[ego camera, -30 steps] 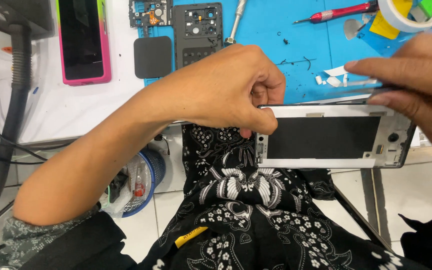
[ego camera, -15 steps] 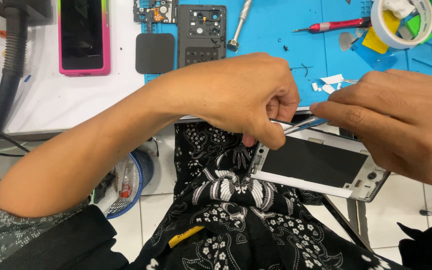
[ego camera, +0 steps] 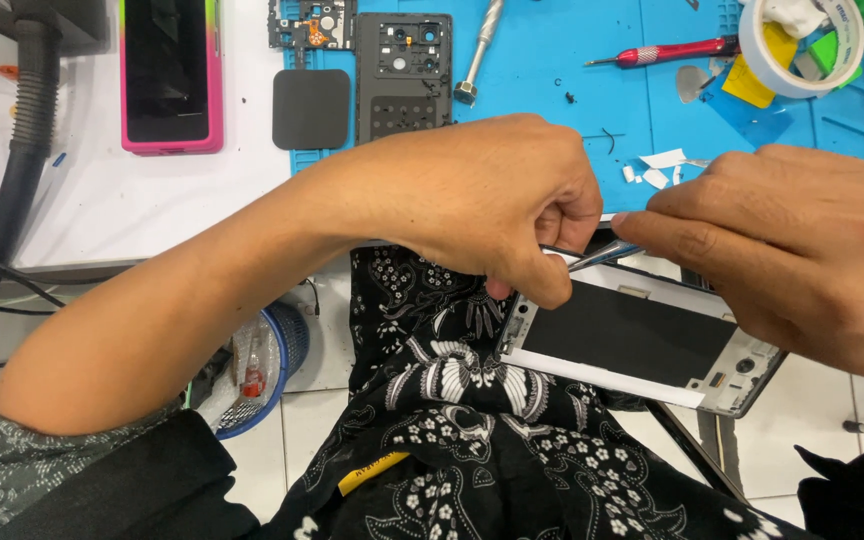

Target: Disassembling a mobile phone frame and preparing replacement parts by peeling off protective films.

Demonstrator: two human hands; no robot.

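My left hand [ego camera: 482, 200] grips the top left corner of a white phone frame with a black panel [ego camera: 632, 345], held over my lap in front of the table edge. My right hand [ego camera: 802, 250] pinches thin metal tweezers [ego camera: 597, 257] whose tip points at the frame's upper edge, next to my left fingers. The frame tilts down to the right. Its right end is partly hidden under my right hand.
On the blue work mat [ego camera: 562, 120] lie a black phone back cover [ego camera: 402, 75], a black square pad [ego camera: 311, 108], a circuit board [ego camera: 312, 22], a metal tool [ego camera: 477, 50], a red screwdriver [ego camera: 667, 52] and a tape roll [ego camera: 802, 45]. A pink-cased phone [ego camera: 170, 75] lies to the left. A blue basket [ego camera: 262, 370] stands on the floor.
The frame has tilted from level to sloping down right and dropped lower. My right hand has come in over it with the tweezers toward the upper edge.
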